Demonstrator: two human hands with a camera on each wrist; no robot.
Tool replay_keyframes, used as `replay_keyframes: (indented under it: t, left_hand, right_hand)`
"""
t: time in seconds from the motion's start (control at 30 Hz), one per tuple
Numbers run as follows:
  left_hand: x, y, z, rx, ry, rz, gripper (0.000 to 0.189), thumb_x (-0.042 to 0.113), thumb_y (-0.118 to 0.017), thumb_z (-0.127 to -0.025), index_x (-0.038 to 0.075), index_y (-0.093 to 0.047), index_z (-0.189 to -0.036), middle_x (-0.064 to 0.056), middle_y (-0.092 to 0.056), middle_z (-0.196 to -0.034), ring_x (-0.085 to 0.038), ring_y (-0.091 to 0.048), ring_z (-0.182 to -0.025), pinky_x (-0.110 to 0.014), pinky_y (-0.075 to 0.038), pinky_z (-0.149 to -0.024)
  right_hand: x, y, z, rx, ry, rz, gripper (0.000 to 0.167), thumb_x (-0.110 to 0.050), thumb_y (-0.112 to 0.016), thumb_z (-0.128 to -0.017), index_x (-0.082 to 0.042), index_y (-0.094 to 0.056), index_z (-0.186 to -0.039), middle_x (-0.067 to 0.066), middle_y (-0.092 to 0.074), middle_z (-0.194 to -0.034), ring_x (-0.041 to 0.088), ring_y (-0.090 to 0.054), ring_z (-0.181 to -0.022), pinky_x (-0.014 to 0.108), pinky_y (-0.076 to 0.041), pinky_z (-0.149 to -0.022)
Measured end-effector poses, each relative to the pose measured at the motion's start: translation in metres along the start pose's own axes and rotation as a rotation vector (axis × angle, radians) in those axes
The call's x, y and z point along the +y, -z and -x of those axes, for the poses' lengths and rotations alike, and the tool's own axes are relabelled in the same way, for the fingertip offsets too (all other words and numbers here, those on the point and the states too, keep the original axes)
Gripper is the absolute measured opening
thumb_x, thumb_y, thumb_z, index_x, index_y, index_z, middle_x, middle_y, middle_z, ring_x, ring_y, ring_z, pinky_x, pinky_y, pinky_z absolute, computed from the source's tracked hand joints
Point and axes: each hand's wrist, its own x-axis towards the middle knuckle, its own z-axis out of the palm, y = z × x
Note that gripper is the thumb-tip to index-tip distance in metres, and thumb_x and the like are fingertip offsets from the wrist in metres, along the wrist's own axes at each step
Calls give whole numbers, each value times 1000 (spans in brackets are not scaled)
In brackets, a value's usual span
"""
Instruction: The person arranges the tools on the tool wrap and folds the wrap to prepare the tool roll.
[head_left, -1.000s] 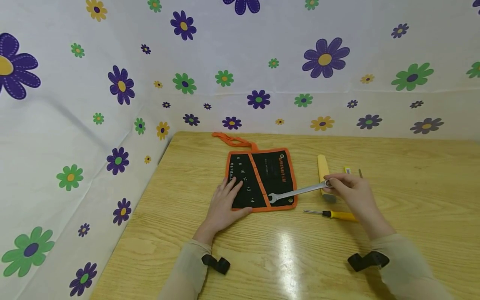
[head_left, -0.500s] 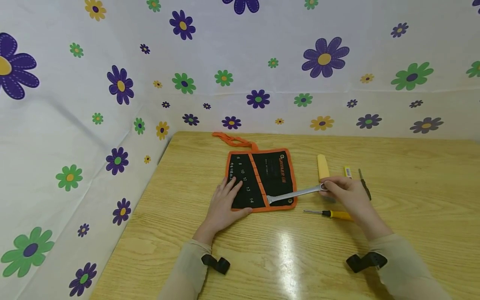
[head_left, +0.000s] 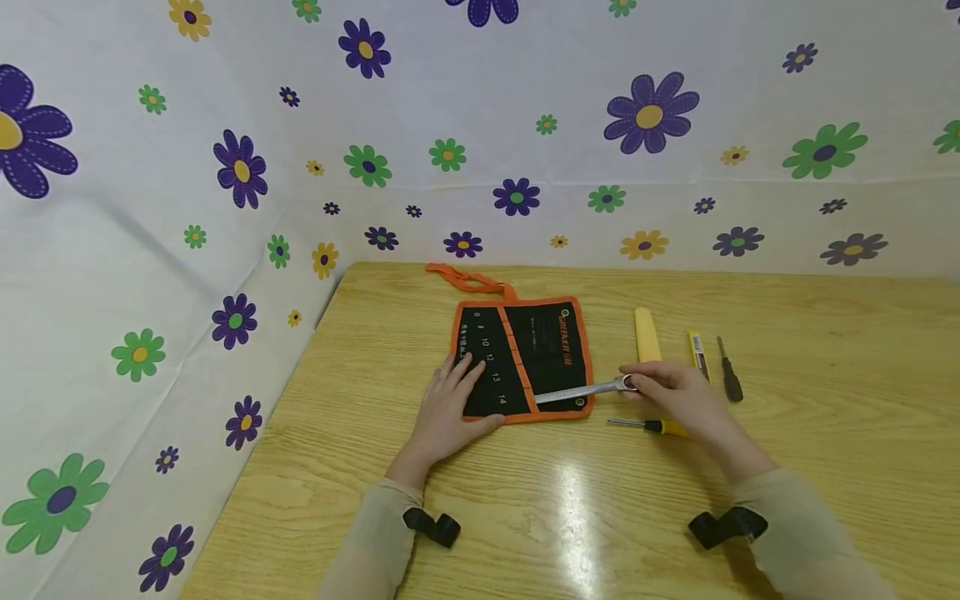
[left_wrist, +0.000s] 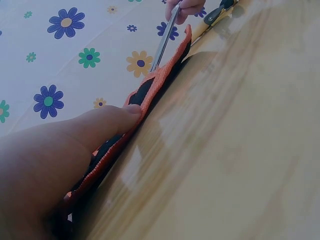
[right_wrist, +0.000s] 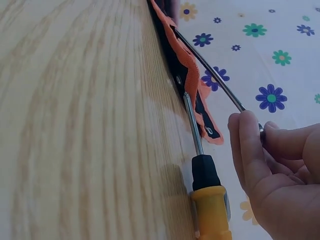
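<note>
Left hand [head_left: 450, 408]: lies flat with fingers straight and spread, left of centre low in the head view; it rests on the pouch's lower left part and grasps nothing. In the left wrist view its thumb touches the orange edge.
Right hand [head_left: 678, 400]: right of centre in the head view, fingers bent, pinching the wrench by its ring end between thumb and fingers.
Wrench [head_left: 577, 392]: silver, slanting slightly down to the left across the pouch's lower right; its far end is hidden behind the orange band, near the printed 14.
Pouch [head_left: 542, 346]: black with orange trim, flat at the centre of the head view, numbers 6 to 14 down its left panel.
Strap [head_left: 468, 281]: orange, loose at the pouch's top edge.
Yellow screwdriver [head_left: 652, 426]: just right of the pouch's lower right corner, tip leftward, handle partly covered by the right hand.
Pale yellow tool [head_left: 647, 335]: right of the pouch, lower part hidden behind the right hand.
Yellow packet [head_left: 698, 354]: narrow, above the right hand in the head view.
Dark screwdriver [head_left: 730, 379]: beside that packet, tip toward the top.
Table [head_left: 847, 375]: pale wood, a flower-printed cloth [head_left: 570, 83] behind it.
</note>
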Motion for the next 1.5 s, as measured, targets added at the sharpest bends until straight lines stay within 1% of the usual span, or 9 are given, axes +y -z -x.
replay_keyframes:
  t: [0.1,0.23,0.47,0.7,0.93,1.07,1.23,1.37,1.5]
  left_hand:
    - [0,0,0,-14,14,-3,87,61,-62,-83,20,-28,-152,-5,-17,-158,-25,0,-146,-47,-6,-115]
    - [1,1,-1,-19,16,-8,87,61,-62,-83,20,-28,-152,-5,-17,-158,-24,0,-146,-45,-5,-115]
    - [1,1,-1,-19,19,-1,87,60,-62,-83,20,-29,-152,-5,-17,-158,-25,-1,-146,-46,-6,-115]
    - [1,1,-1,-21,26,5,86,60,-62,-83,20,-29,-152,-5,-18,-158,-25,-1,-146,-46,-6,-115]
    - [0,0,-1,-26,36,4,86,62,-61,-83,22,-28,-152,-3,-17,-158,-23,1,-146,-44,-5,-115]
    - [0,0,-1,-25,36,1,86,62,-61,-83,22,-28,-152,-3,-17,-158,-22,1,-146,-44,-5,-115]
    - [0,0,-2,-16,28,9,86,62,-61,-83,22,-29,-152,-3,-17,-158,-23,0,-146,-45,-5,-115]
    - [-1,0,-1,-10,23,12,85,61,-61,-84,21,-29,-152,-4,-18,-158,-24,-1,-146,-46,-6,-115]
    - [0,0,-1,-12,20,16,85,61,-60,-84,20,-30,-152,-5,-18,-158,-25,-2,-146,-47,-6,-115]
  right_hand:
    - [2,-1,0,-49,33,25,38,-4,-44,-101,17,-43,-133,33,-53,-125,10,-65,-98,30,-52,-85]
    - [5,-2,0,-84,84,84,36,3,-45,-99,16,-44,-133,34,-53,-124,15,-65,-100,28,-52,-84]
    - [4,-7,0,-83,87,165,34,4,-49,-97,15,-49,-130,30,-59,-118,24,-66,-99,28,-54,-79]
    - [2,-13,-3,-75,122,367,30,2,-56,-94,6,-61,-123,18,-66,-109,23,-66,-95,26,-54,-74]
    - [1,-26,-9,-46,207,540,27,-1,-64,-89,-2,-68,-116,11,-69,-105,22,-66,-93,28,-53,-73]
    - [-1,-34,-11,-32,257,584,27,3,-65,-87,-1,-69,-113,12,-69,-102,22,-66,-87,29,-54,-69]
    - [-5,-40,-13,-17,292,650,26,6,-65,-86,0,-70,-111,12,-68,-101,24,-67,-87,32,-55,-69]
    - [-9,-43,-16,-48,295,693,26,5,-64,-87,1,-68,-112,13,-68,-102,24,-66,-88,31,-53,-67]
    - [-11,-46,-21,-92,289,712,26,4,-63,-88,2,-67,-113,10,-67,-99,19,-63,-81,29,-50,-63]
